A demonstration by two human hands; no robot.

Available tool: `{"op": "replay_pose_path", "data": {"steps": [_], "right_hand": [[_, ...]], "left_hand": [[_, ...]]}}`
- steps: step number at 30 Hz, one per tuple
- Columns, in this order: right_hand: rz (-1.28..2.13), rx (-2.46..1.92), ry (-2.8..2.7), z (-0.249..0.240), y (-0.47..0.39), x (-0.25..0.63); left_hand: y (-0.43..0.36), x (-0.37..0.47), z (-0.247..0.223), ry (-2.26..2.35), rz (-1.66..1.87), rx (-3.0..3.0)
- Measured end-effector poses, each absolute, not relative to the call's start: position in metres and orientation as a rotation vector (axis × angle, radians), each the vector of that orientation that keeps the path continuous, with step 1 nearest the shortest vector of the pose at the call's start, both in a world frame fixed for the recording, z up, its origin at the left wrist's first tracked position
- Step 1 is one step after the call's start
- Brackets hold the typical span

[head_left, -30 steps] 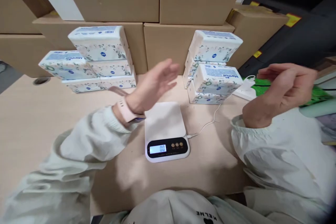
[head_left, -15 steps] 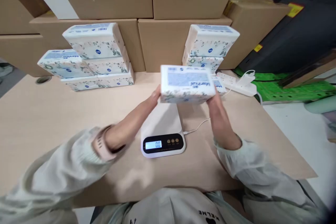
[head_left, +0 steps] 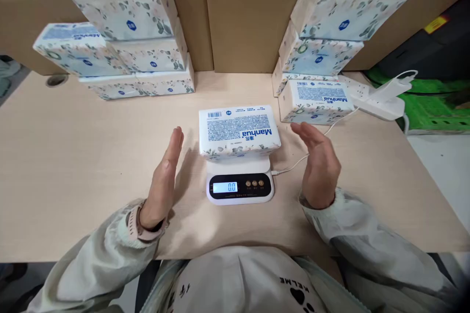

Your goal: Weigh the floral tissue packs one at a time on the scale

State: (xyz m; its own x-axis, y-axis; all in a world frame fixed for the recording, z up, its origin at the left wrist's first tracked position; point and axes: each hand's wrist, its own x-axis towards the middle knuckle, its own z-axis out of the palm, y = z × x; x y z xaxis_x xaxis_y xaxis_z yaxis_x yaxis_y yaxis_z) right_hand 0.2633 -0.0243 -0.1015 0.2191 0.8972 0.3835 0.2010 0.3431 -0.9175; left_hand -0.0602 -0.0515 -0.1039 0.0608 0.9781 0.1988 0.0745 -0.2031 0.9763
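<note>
A white and blue tissue pack (head_left: 239, 131) rests on the white scale (head_left: 240, 190), whose lit display reads 0.0. To the left of the pack, my left hand (head_left: 161, 181) is held apart from it, fingers extended and nothing in it. On the other side my right hand (head_left: 319, 166) is also empty, its fingers stretched out, close to a single tissue pack (head_left: 316, 102) on the table. Neither hand touches the pack on the scale. A pink band circles my left wrist.
Tissue packs (head_left: 147, 54) are stacked at the back left, and another stack (head_left: 323, 54) stands at the back right. Cardboard boxes (head_left: 249, 19) line the table's rear. A white power strip (head_left: 378, 100) and cable lie at the right.
The pack that was held between both hands now sits on the scale. Both hands have let go and moved apart. The view has tilted down and closer.
</note>
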Motion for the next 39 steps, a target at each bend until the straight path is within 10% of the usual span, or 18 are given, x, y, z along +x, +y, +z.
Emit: {"op": "replay_pose_path", "data": {"steps": [39], "right_hand": [[0.479, -1.271, -1.345, -0.104, -0.031, 0.265]], "left_hand": [[-0.055, -0.05, -0.097, 0.98, 1.346, 1.375]]}}
